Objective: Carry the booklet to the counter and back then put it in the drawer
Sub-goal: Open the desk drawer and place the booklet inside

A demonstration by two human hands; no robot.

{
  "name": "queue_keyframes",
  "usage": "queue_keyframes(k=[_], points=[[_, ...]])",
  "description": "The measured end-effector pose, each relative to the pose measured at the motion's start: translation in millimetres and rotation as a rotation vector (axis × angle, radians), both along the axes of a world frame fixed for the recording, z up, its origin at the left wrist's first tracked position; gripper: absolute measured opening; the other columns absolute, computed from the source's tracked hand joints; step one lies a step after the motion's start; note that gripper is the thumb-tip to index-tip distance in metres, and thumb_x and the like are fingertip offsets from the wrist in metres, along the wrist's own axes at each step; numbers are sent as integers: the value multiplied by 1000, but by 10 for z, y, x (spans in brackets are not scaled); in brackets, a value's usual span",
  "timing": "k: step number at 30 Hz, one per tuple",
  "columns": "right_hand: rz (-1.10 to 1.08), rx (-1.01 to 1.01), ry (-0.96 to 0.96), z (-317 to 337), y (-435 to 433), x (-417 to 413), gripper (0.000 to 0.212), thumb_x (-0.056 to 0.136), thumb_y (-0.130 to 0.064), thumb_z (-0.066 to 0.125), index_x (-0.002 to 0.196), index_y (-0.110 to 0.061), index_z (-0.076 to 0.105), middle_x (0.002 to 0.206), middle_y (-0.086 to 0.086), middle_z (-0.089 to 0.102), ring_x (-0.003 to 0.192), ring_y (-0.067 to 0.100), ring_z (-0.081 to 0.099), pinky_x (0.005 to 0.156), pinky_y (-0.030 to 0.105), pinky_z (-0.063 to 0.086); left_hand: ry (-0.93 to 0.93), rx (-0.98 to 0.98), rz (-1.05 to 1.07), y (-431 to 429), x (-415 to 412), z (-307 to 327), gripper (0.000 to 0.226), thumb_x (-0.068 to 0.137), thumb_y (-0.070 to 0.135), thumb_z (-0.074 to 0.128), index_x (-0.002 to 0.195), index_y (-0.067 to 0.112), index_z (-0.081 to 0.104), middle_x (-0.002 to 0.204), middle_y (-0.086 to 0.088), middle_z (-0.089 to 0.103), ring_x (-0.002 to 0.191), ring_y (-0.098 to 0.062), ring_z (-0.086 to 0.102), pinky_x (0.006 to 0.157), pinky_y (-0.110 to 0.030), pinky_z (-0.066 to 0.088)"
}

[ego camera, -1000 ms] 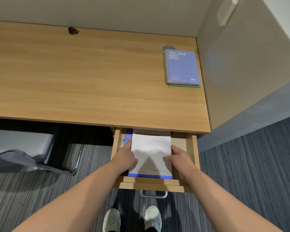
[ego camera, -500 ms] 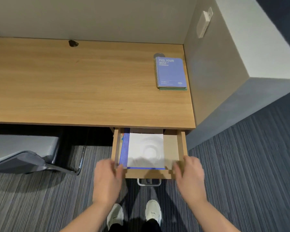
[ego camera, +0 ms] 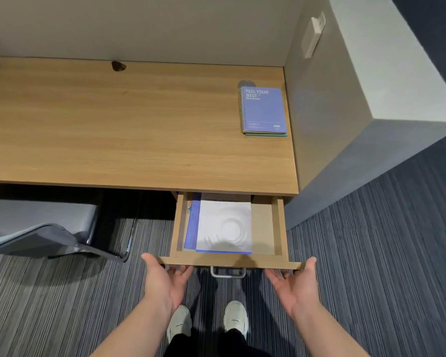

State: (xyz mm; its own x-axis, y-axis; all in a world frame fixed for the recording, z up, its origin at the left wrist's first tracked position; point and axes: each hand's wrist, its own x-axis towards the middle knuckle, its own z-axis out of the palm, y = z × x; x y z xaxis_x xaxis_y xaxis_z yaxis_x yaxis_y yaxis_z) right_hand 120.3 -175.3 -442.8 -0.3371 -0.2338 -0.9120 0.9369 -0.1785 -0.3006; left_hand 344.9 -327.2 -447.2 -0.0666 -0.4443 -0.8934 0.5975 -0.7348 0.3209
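The white booklet [ego camera: 223,224] with a blue bottom edge lies flat inside the pulled-out wooden drawer [ego camera: 229,262], on top of a blue booklet at the drawer's left side. My left hand [ego camera: 166,279] is at the drawer front's left corner, palm turned inward, fingers spread under the front panel. At the right corner my right hand [ego camera: 295,284] mirrors it, palm inward. Neither hand holds anything. A metal handle [ego camera: 228,273] hangs below the drawer front between my hands.
A purple spiral notebook [ego camera: 264,110] rests on a green one at the back right of the wooden desk [ego camera: 113,130]. A grey partition wall [ego camera: 345,124] stands to the right. A grey chair [ego camera: 44,228] sits under the desk at left. Striped carpet and my shoes are below.
Both hands let go of the white booklet, left it in the drawer and drew back to the drawer front's two corners, palms turned inward. The camera pulled back.
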Motion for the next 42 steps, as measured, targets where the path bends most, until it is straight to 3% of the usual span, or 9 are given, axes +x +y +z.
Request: queue_keyframes(k=[6, 9, 11, 16, 21, 30, 33, 37, 42], points=[[-54, -20, -2, -86, -124, -65, 73, 105, -61, 35, 165, -23, 19, 166, 20, 25, 149, 47, 32, 121, 65, 29, 73, 39, 45, -85, -177, -11, 82, 95, 71, 41, 157, 19, 32, 152, -19, 43, 134, -43, 48, 115, -59, 35], [-58, 1, 13, -139, -246, -115, 56, 111, -41, 32, 160, -12, 32, 161, 17, 33, 132, 41, 43, 120, 62, 32, 79, 21, 60, -192, -229, -36, 75, 99, 66, 38, 156, 18, 32, 149, -19, 46, 120, -41, 56, 113, -60, 37], [-57, 31, 23, -175, -334, -153, 46, 113, -30, 32, 153, -8, 40, 164, 16, 32, 136, 40, 42, 121, 60, 32, 56, 7, 49, -271, -293, -48, 68, 103, 59, 36, 152, 11, 39, 147, -19, 49, 107, -37, 61, 111, -60, 39], [-73, 77, 19, -240, -500, -225, 45, 113, -17, 39, 157, -7, 39, 164, 16, 37, 147, 41, 41, 120, 59, 36, -28, -4, 34, -421, -465, -27, 40, 110, 29, 39, 136, 1, 50, 146, -20, 51, 103, -34, 63, 109, -57, 44], [-76, 65, 39, -260, -716, -351, 42, 112, -15, 43, 153, -10, 47, 158, 16, 45, 144, 39, 45, 119, 56, 39, -55, 23, 44, -556, -604, 3, 42, 109, 20, 43, 149, 7, 42, 152, -18, 44, 133, -40, 51, 111, -55, 43], [-119, -13, 47, -228, -1113, -622, 57, 107, -14, 38, 162, -16, 24, 168, 20, 25, 151, 48, 30, 120, 62, 34, -9, -29, 52, -991, -858, 86, 57, 108, 26, 41, 160, 17, 20, 162, -22, 24, 146, -42, 32, 118, -55, 32], [-136, -49, 50, -231, -1235, -684, 64, 106, -16, 37, 165, -17, 13, 172, 17, 15, 153, 50, 23, 121, 63, 30, 28, -74, 70, -1106, -937, 82, 72, 105, 46, 45, 163, 23, 9, 167, -19, 11, 153, -39, 17, 119, -58, 27], [-101, -120, 83, -241, -1334, -734, 57, 101, -12, 52, 155, -17, 33, 168, 19, 22, 150, 48, 29, 121, 62, 32, 70, -117, 65, -1217, -999, 30, 97, 89, 71, 49, 163, 27, 4, 169, -15, 6, 153, -38, 15, 119, -58, 28], [-64, -180, 111, -170, -1464, -799, 82, 92, -24, 77, 161, -16, 33, 167, 17, 27, 149, 42, 34, 121, 59, 35, 76, -145, 40, -1380, -1081, 14, 102, 83, 75, 54, 162, 32, 7, 169, -14, 5, 153, -37, 16, 118, -58, 31]])
